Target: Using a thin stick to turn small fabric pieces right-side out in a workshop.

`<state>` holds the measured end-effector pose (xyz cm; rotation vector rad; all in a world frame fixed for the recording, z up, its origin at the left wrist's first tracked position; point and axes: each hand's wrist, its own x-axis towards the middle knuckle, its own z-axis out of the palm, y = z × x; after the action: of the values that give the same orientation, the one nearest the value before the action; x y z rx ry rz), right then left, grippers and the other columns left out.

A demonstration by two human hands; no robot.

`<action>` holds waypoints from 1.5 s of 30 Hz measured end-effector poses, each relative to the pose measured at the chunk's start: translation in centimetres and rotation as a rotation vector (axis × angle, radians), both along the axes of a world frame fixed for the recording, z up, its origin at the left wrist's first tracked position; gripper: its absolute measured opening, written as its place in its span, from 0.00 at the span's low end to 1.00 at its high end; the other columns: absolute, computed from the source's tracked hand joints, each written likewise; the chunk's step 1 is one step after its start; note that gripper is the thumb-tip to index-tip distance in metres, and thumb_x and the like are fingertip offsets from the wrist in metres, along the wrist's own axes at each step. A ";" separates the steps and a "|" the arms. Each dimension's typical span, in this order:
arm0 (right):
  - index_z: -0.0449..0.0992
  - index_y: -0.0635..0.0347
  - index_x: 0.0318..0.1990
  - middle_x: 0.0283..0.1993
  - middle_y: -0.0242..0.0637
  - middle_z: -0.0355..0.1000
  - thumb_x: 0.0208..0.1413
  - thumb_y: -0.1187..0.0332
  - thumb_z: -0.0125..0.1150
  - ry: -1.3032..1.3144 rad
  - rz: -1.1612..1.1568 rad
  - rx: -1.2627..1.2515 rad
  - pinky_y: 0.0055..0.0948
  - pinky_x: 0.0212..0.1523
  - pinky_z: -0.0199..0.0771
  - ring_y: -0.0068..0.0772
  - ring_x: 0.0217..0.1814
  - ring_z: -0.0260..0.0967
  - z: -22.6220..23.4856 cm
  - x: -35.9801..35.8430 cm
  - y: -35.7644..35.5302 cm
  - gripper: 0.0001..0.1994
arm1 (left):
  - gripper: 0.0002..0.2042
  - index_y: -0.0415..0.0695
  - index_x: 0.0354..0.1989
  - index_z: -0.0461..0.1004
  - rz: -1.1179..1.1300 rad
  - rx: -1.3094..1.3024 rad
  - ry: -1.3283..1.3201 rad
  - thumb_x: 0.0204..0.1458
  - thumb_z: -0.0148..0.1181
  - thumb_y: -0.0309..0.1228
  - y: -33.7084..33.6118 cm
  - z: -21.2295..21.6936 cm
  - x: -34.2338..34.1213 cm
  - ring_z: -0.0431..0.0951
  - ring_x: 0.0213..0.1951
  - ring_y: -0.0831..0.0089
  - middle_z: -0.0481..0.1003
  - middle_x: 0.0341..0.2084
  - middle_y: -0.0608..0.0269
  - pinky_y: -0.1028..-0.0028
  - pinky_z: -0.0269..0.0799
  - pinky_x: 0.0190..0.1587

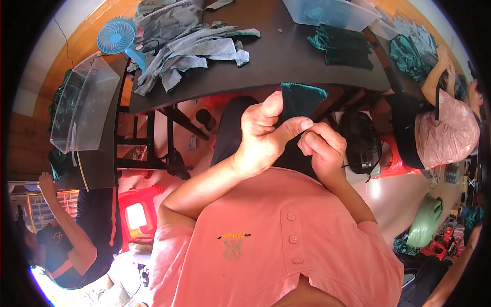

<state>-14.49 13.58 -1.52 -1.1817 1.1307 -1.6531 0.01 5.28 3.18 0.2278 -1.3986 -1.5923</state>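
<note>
Clearly pinching one dark green cloth piece (300, 100) between left hand (263, 138) and right hand (321, 146), both closed, raised off the table (286, 61) at twelve o'clock for handling.

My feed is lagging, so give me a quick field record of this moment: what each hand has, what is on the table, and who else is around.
left hand: grips a dark green cloth, thumb up along its edge
right hand: pinches the same cloth from below
cloth position: held up in front of the chest, short of the table edge
table: dark top, with a grey cloth pile, a folded green stack and a clear bin
blue fan: at the table's left corner
others: a person at lower left, another at right
</note>
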 end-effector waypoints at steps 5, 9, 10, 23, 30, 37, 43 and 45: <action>0.76 0.69 0.35 0.22 0.32 0.67 0.59 0.73 0.56 -0.162 0.039 -0.019 0.21 0.24 0.58 0.18 0.21 0.60 -0.5 -0.3 -0.6 0.06 | 0.17 0.38 0.47 0.76 -0.126 0.183 -0.097 0.46 0.68 0.19 -0.8 0.9 0.0 0.74 0.39 0.81 0.78 0.37 0.67 0.79 0.71 0.45; 0.76 0.69 0.35 0.22 0.31 0.66 0.59 0.73 0.55 -0.022 0.083 -0.016 0.20 0.24 0.57 0.18 0.22 0.60 -0.5 -0.8 -0.2 0.07 | 0.25 0.40 0.48 0.76 -0.107 0.099 -0.099 0.37 0.76 0.26 -2.7 2.4 0.6 0.75 0.42 0.77 0.76 0.39 0.65 0.76 0.72 0.47; 0.76 0.69 0.35 0.21 0.31 0.66 0.60 0.72 0.55 0.000 0.085 0.035 0.20 0.24 0.57 0.18 0.22 0.60 -0.7 -0.8 -0.2 0.07 | 0.18 0.39 0.42 0.78 -0.064 0.118 -0.054 0.40 0.74 0.25 -2.5 3.2 0.3 0.75 0.40 0.78 0.76 0.35 0.66 0.77 0.70 0.45; 0.73 0.69 0.35 0.23 0.30 0.66 0.63 0.68 0.53 0.064 -0.006 -0.046 0.21 0.25 0.59 0.18 0.22 0.59 -1.1 0.7 0.2 0.11 | 0.06 0.37 0.28 0.77 0.123 0.017 0.045 0.45 0.69 0.21 -0.7 1.9 -1.5 0.69 0.28 0.82 0.75 0.26 0.66 0.80 0.65 0.33; 0.73 0.68 0.32 0.17 0.29 0.62 0.64 0.68 0.52 0.012 0.227 0.024 0.22 0.21 0.53 0.17 0.18 0.55 -2.2 0.0 0.2 0.12 | 0.06 0.38 0.27 0.75 0.007 0.124 0.015 0.47 0.69 0.21 -0.5 0.9 -2.0 0.69 0.26 0.83 0.73 0.23 0.69 0.81 0.66 0.30; 0.74 0.69 0.32 0.19 0.28 0.62 0.62 0.69 0.54 -0.015 0.022 0.061 0.20 0.22 0.52 0.17 0.19 0.55 -1.9 -0.4 0.0 0.11 | 0.07 0.36 0.38 0.75 0.234 -0.001 0.185 0.53 0.62 0.23 -1.2 0.6 -1.1 0.69 0.38 0.76 0.73 0.35 0.62 0.77 0.63 0.45; 0.75 0.68 0.32 0.19 0.28 0.62 0.62 0.70 0.53 0.006 0.049 0.101 0.20 0.22 0.54 0.17 0.19 0.56 -1.6 -0.2 0.4 0.10 | 0.04 0.35 0.36 0.76 0.331 -0.069 0.143 0.54 0.60 0.21 -1.5 0.0 -0.4 0.69 0.37 0.77 0.74 0.35 0.62 0.78 0.63 0.44; 0.75 0.68 0.32 0.19 0.28 0.62 0.62 0.70 0.54 0.009 0.042 0.097 0.20 0.22 0.54 0.17 0.19 0.56 -2.0 -0.2 0.5 0.10 | 0.03 0.36 0.36 0.76 0.314 -0.060 0.193 0.54 0.61 0.22 -1.9 0.0 -0.4 0.68 0.35 0.82 0.73 0.34 0.67 0.82 0.63 0.43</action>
<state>-14.70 14.13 -3.50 -1.1450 1.1703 -1.5455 -0.38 3.42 3.22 0.2389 -1.1943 -1.2765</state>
